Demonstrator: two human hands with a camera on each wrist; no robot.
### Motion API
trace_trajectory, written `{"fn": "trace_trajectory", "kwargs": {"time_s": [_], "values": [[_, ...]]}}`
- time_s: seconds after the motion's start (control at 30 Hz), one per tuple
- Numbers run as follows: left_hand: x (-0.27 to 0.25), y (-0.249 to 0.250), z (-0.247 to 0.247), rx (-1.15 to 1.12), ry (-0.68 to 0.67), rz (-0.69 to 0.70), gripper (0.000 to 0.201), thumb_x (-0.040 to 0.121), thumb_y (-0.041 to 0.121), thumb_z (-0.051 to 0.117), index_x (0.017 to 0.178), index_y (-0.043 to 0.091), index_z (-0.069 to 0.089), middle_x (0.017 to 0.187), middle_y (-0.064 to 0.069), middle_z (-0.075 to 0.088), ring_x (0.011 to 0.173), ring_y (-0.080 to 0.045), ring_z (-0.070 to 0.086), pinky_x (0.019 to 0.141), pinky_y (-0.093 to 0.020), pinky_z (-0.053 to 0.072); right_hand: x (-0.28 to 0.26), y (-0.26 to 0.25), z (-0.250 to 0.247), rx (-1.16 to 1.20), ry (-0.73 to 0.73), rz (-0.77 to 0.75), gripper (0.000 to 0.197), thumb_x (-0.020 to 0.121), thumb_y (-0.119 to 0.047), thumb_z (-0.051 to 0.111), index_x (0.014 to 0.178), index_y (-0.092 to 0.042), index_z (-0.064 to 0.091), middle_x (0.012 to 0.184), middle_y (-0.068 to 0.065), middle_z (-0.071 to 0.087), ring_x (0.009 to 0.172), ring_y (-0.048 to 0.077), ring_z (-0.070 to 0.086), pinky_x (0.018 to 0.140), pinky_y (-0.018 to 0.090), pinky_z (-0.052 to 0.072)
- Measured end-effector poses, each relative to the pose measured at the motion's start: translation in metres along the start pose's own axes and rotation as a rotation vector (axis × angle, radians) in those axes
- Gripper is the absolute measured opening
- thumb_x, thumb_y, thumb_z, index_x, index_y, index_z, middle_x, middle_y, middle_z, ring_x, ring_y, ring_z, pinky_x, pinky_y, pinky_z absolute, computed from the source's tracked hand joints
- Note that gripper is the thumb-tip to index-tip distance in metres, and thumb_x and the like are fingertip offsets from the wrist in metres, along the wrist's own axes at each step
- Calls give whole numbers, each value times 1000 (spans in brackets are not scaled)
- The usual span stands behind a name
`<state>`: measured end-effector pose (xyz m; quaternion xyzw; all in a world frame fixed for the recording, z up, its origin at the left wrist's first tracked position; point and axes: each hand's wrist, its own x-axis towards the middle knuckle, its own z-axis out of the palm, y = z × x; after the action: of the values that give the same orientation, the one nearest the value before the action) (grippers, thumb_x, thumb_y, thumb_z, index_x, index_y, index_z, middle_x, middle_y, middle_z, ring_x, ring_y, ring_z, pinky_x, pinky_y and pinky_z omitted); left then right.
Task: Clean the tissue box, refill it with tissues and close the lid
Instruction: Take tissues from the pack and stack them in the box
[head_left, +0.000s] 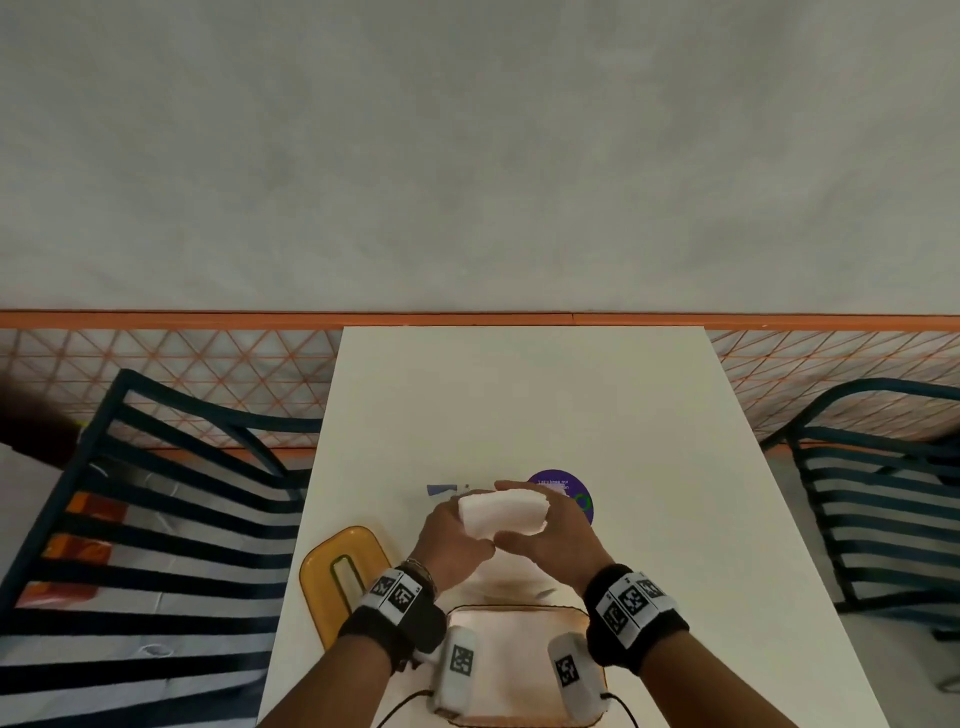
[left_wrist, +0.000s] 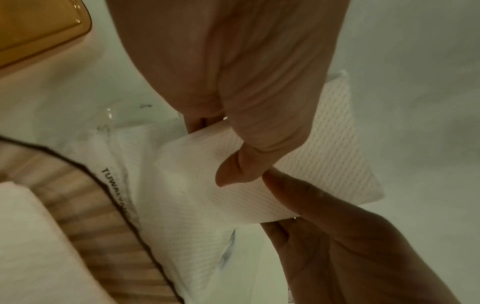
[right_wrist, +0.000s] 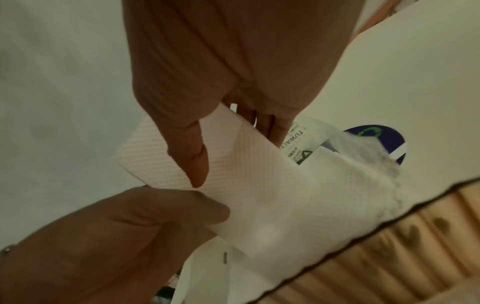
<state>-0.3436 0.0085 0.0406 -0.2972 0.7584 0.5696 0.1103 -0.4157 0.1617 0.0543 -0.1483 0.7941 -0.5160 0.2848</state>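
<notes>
Two hands meet on one stack in my head view: my left hand (head_left: 451, 540) and right hand (head_left: 551, 535) both hold the tissues (head_left: 503, 513) up above the tabletop (head_left: 519, 395), each grip curled round its end, thumbs nearly touching on the near side. Below the hands, toward me, sits the box (head_left: 519, 618), open, its inside pale. The yellow lid (head_left: 345, 577) lies flat to the left of my left grip, just beside the box. A purple disc (head_left: 569, 491) shows past my right fingers, partly hidden by them. Dark slatted chairs (head_left: 156, 519) stand on both sides of the tabletop.

From the left wrist view, the left hand (left_wrist: 246, 92) has its thumb pressed on the stack's upper face with fingers behind it, so the tissues (left_wrist: 324, 164) are pinched. The right hand (left_wrist: 337, 236) comes in from below and touches the same stack. Under the grip lies the wrapper (left_wrist: 182, 216), white with dark lettering, against the box's ribbed wall (left_wrist: 91, 216). A corner of the lid (left_wrist: 39, 30) is at top left.

From the right wrist view, the right hand (right_wrist: 233, 72) pinches the tissues (right_wrist: 246, 174), thumb on top and fingers behind. The left hand (right_wrist: 116, 236) holds the near end. Beyond my fingers are the wrapper (right_wrist: 324, 170) and the disc (right_wrist: 376, 135); the box (right_wrist: 389, 267) rim is at lower right.
</notes>
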Motion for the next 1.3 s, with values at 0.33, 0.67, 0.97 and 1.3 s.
{"fn": "trace_trajectory", "kwargs": {"time_s": [0.33,0.67,0.97,1.3], "values": [[8,2,6,-32,86,67,36,80,7,71,92,41,67,93,7,75,89,-14,71,78,-29,60,3,-13,1,117,-26,-30,25,85,-11,76,109,-18,75,101,0,78,95,12,73,83,31,60],[8,-8,-2,114,-11,41,22,80,28,77,100,23,71,93,4,75,89,-16,71,82,-36,59,-1,-16,-10,107,76,29,14,78,-16,81,83,-28,77,83,-6,77,78,16,71,69,33,56],[-30,-3,-14,-762,-220,17,52,81,24,82,128,13,64,123,-8,72,121,-30,65,103,-50,53,-24,-41,-42,815,103,274,44,81,-22,80,119,-1,68,112,14,74,97,29,70,64,35,58],[-72,-12,-12,-608,-247,-68,43,89,34,75,129,22,64,121,-7,72,112,-34,68,82,-56,60,-77,-17,-46,671,56,300,34,87,-18,73,120,-10,69,120,16,71,115,35,66,100,49,51]]}}
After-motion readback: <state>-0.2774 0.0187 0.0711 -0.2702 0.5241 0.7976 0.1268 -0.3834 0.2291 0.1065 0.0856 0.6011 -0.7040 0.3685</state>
